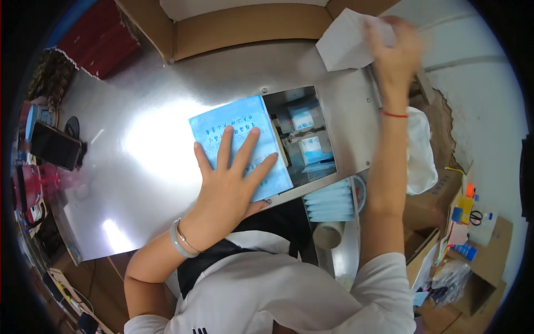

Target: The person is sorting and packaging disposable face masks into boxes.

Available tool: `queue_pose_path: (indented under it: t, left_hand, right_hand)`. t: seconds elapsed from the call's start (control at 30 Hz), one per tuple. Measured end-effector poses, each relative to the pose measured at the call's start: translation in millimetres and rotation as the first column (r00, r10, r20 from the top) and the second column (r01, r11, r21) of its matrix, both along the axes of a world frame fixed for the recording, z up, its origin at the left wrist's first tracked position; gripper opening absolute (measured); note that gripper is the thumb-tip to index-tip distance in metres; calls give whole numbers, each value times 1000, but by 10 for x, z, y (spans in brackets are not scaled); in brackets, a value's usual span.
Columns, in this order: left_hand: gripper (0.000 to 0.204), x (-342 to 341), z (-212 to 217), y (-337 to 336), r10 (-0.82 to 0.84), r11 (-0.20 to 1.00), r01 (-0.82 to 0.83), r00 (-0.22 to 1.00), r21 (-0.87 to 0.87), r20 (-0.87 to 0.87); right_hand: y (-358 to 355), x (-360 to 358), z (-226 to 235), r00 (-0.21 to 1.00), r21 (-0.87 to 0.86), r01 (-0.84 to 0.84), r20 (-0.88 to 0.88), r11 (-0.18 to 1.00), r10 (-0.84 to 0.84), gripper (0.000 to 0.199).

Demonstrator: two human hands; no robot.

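My left hand (229,181) lies flat with spread fingers on a light blue, flat box (239,111) with printed lettering. The box rests on the metal table (139,183), beside a rectangular opening. Down in that opening, small blue-and-white packets (303,118) show. At the upper right, my right hand (399,55), slightly blurred, is closed on a white box-like paper piece (344,44). It is held near the table's far right corner, by a cardboard carton. Part of the white piece is hidden behind my fingers.
A large open cardboard carton (250,28) stands along the far edge. Below the opening are stacked pale blue packets (329,201) and a cardboard tube (328,235). A phone (54,146) stands at the left. A white bag (421,153) and cartons are at the right.
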State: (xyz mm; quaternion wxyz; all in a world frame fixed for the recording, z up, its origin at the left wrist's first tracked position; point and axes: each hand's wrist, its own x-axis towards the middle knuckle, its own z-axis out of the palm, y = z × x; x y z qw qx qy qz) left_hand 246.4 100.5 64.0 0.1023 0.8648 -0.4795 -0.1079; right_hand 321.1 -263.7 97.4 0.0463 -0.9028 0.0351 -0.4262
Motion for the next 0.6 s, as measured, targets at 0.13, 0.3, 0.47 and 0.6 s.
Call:
queue_pose_path:
  t: [0.13, 0.3, 0.47, 0.6]
  left_hand:
    - [70, -84, -17, -40, 136, 973, -144, 989, -180, -57]
    - [50, -49, -314, 147, 230, 909, -215, 973, -357, -1]
    - [48, -3, -195, 140, 300, 869, -291, 953, -401, -42]
    - [42, -59, -322, 170, 240, 883, -203, 970, -424, 36]
  right_hand:
    - [79, -70, -268, 994, -252, 82, -44, 964, -96, 53]
    - [783, -1076, -329, 993, -75, 95, -59, 993, -100, 35]
    - [1114, -1309, -91, 986, 59, 163, -50, 985, -161, 15]
    - [968, -1360, 11, 970, 128, 184, -183, 975, -159, 18]
